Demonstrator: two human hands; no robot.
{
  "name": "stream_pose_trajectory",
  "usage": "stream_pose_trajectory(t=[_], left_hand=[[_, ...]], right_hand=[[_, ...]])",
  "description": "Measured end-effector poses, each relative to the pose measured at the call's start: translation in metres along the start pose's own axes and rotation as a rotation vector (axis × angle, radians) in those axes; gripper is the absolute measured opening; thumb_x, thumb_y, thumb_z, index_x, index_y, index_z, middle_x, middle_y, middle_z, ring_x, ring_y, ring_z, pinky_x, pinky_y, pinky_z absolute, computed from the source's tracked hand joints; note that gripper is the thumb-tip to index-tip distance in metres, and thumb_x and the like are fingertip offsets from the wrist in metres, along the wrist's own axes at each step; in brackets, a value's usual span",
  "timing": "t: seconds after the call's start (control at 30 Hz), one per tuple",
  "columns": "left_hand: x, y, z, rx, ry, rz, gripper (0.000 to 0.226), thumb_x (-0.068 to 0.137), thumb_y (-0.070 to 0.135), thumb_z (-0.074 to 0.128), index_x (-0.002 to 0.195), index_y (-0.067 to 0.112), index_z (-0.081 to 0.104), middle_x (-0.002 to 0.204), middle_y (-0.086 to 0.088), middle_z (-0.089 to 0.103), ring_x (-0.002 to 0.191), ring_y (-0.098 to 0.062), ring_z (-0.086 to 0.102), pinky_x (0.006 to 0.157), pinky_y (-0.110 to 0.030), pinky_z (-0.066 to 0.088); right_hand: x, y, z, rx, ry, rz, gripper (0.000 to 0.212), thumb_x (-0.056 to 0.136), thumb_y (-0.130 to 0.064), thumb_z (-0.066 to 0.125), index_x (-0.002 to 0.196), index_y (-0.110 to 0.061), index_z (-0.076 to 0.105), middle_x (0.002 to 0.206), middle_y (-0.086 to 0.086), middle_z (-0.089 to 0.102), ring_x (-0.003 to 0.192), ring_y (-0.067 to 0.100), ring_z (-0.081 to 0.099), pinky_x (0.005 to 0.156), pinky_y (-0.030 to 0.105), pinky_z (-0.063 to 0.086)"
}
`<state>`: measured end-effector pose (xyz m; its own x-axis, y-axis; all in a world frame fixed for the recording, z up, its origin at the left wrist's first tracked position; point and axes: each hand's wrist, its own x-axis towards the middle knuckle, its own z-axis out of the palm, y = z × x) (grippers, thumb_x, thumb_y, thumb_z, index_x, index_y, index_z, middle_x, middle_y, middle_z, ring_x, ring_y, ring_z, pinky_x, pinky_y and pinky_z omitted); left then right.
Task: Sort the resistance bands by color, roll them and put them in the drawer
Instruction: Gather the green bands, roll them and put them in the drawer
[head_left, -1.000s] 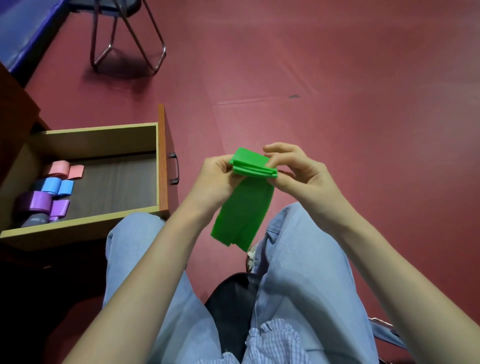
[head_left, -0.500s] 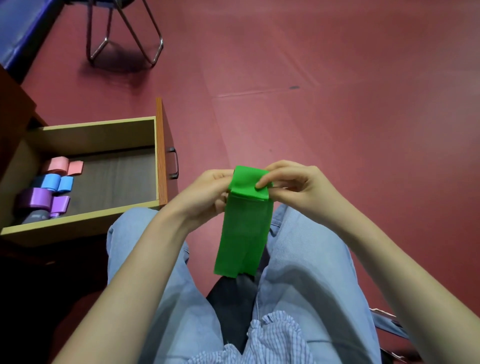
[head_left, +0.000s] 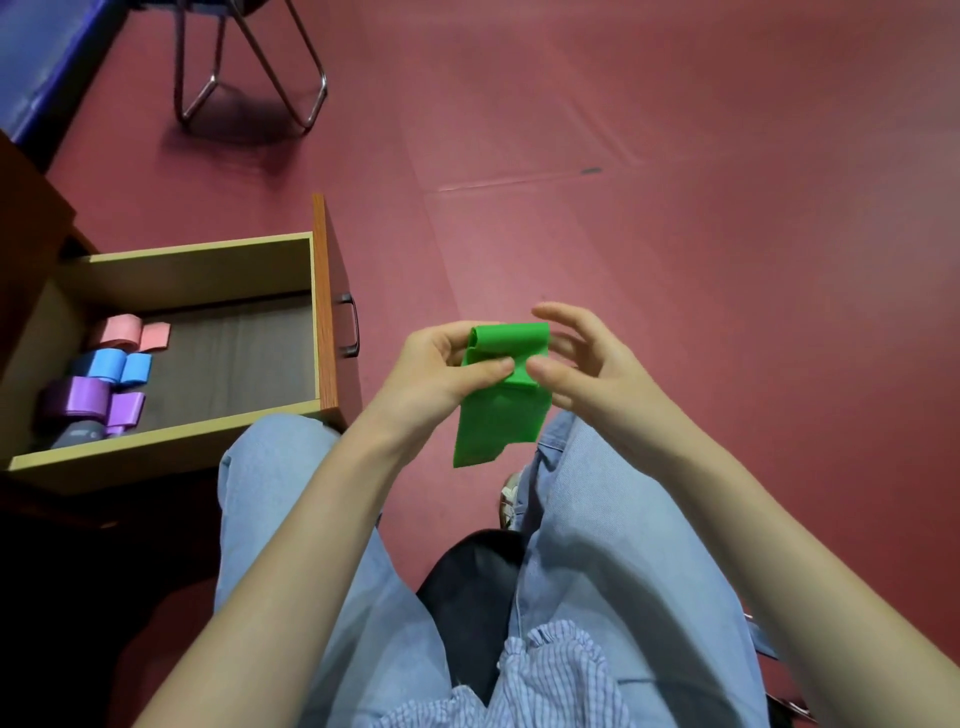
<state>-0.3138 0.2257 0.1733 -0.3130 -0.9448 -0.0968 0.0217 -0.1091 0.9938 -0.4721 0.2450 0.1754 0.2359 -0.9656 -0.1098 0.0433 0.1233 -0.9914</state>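
A green resistance band (head_left: 501, 410) is held above my knees, its top part rolled and its tail hanging down. My left hand (head_left: 441, 369) pinches the roll from the left, thumb on its front. My right hand (head_left: 587, 364) touches the roll's right side with the thumb while its fingers arch loosely over it. The open wooden drawer (head_left: 208, 270) at left holds rolled bands at its left end: a pink band (head_left: 122, 330), a blue band (head_left: 106, 364), a purple band (head_left: 80, 397) and a grey band (head_left: 78, 434).
A metal chair frame (head_left: 249, 67) stands on the red floor at the top left. A blue mat (head_left: 47, 52) fills the top left corner. My legs in jeans fill the lower middle, with a dark seat between them.
The roll has grown and the hanging tail is shorter. My right hand's fingers have lifted and spread over the roll.
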Motion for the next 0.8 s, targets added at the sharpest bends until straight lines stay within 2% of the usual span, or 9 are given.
stream_pose_trajectory(t=[0.17,0.27,0.33,0.4,0.43,0.5,0.63,0.73,0.8], left_hand=[[-0.003,0.010,0.007,0.145,0.071,0.190,0.033,0.075,-0.009,0.062,0.095,0.017,0.062,0.072,0.015,0.066,0.067,0.010,0.058,0.068,-0.007,0.047],[-0.005,0.009,0.007,0.285,0.181,0.293,0.035,0.069,0.012,0.067,0.099,0.027,0.058,0.092,0.016,0.061,0.084,0.003,0.058,0.077,-0.012,0.046],[-0.007,0.006,0.001,0.248,0.158,0.227,0.045,0.074,0.017,0.069,0.112,0.028,0.049,0.102,0.016,0.057,0.096,0.000,0.056,0.081,-0.009,0.045],[-0.011,0.006,0.000,0.128,0.046,0.029,0.030,0.087,0.021,0.058,0.115,0.021,0.050,0.102,0.013,0.059,0.097,-0.004,0.058,0.082,-0.011,0.047],[-0.013,0.006,0.000,0.101,0.008,-0.068,0.018,0.091,0.026,0.049,0.107,0.020,0.055,0.098,0.011,0.061,0.096,-0.008,0.059,0.083,-0.014,0.048],[-0.014,0.002,0.004,0.100,0.017,-0.149,0.027,0.094,0.035,0.038,0.089,0.024,0.061,0.091,0.008,0.065,0.092,-0.012,0.061,0.090,-0.026,0.048],[-0.011,0.000,0.008,0.036,0.155,-0.111,0.031,0.097,0.032,0.034,0.087,0.027,0.062,0.097,0.001,0.066,0.104,-0.018,0.059,0.103,-0.042,0.042],[-0.008,-0.002,0.010,-0.058,0.145,-0.089,0.048,0.096,0.043,0.019,0.101,0.023,0.062,0.112,-0.006,0.064,0.113,-0.017,0.057,0.105,-0.036,0.039],[-0.007,-0.003,0.013,-0.106,0.100,-0.087,0.062,0.094,0.048,0.011,0.107,0.017,0.062,0.112,-0.008,0.065,0.104,-0.012,0.060,0.097,-0.027,0.044]], right_hand=[[0.005,-0.004,0.008,-0.115,-0.017,0.002,0.026,0.082,0.002,0.059,0.099,-0.018,0.060,0.087,0.007,0.067,0.074,0.006,0.066,0.069,0.023,0.055],[0.008,-0.008,0.010,-0.079,0.023,-0.089,0.029,0.080,0.007,0.058,0.093,-0.020,0.061,0.082,-0.001,0.068,0.072,0.005,0.065,0.067,0.019,0.055],[0.010,-0.010,0.011,-0.027,0.067,-0.138,0.030,0.080,0.009,0.058,0.090,-0.019,0.061,0.074,-0.009,0.070,0.070,0.003,0.065,0.065,0.020,0.055],[0.012,-0.012,0.011,-0.018,0.119,-0.192,0.029,0.079,0.010,0.057,0.086,-0.018,0.061,0.066,-0.013,0.069,0.066,0.001,0.063,0.063,0.019,0.055],[0.013,-0.014,0.011,-0.022,0.140,-0.224,0.028,0.079,0.010,0.058,0.083,-0.017,0.060,0.063,-0.014,0.067,0.064,-0.001,0.061,0.062,0.017,0.054],[0.014,-0.016,0.013,-0.046,0.174,-0.298,0.028,0.077,0.011,0.059,0.078,-0.016,0.060,0.061,-0.018,0.066,0.063,-0.005,0.060,0.061,0.012,0.049],[0.015,-0.010,0.016,-0.099,0.213,-0.356,0.033,0.073,0.015,0.060,0.076,-0.018,0.062,0.066,-0.022,0.068,0.069,-0.007,0.061,0.066,0.009,0.046],[0.016,-0.004,0.018,-0.085,0.232,-0.359,0.032,0.068,0.006,0.061,0.073,-0.025,0.066,0.072,-0.020,0.069,0.077,-0.005,0.062,0.072,0.012,0.048],[0.016,-0.002,0.019,-0.046,0.249,-0.348,0.032,0.066,0.004,0.061,0.070,-0.027,0.069,0.078,-0.017,0.070,0.081,-0.003,0.062,0.077,0.014,0.049]])
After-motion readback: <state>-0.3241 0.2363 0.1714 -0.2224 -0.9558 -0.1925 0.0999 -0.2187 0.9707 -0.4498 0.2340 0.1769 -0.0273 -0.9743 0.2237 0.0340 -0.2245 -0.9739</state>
